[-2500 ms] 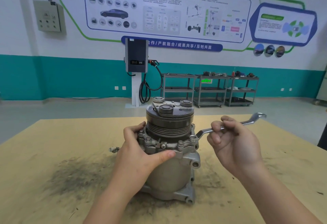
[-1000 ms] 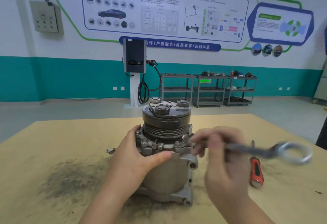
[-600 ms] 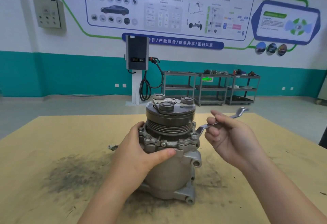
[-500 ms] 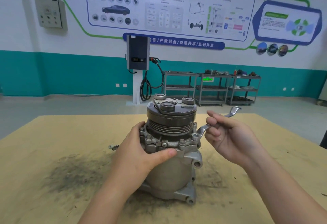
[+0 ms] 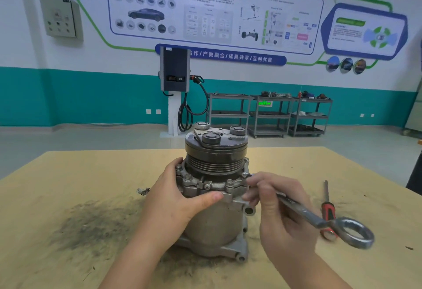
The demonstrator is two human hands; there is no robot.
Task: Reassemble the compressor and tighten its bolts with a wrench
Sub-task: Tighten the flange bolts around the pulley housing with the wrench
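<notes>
head view:
compressor (image 5: 214, 197): mid-frame, upright on counter (image 5: 68, 174); looks heavy, rigid metal, best held at the flange.
left hand (image 5: 173, 204): wrapped on flange, thumb across front.
right hand (image 5: 276, 211): gripping wrench (image 5: 303, 213), head at right-side bolt.

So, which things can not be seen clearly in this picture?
Head view only:
- Wrench head on the bolt: hidden by the right hand.
- Compressor left and back side: hidden by the left hand and its own body.
- Wall poster text: too small.

Automotive training workshop: EV charger (image 5: 174, 69), parts trolleys (image 5: 269, 115), car diagram wall poster (image 5: 214, 8).
</notes>
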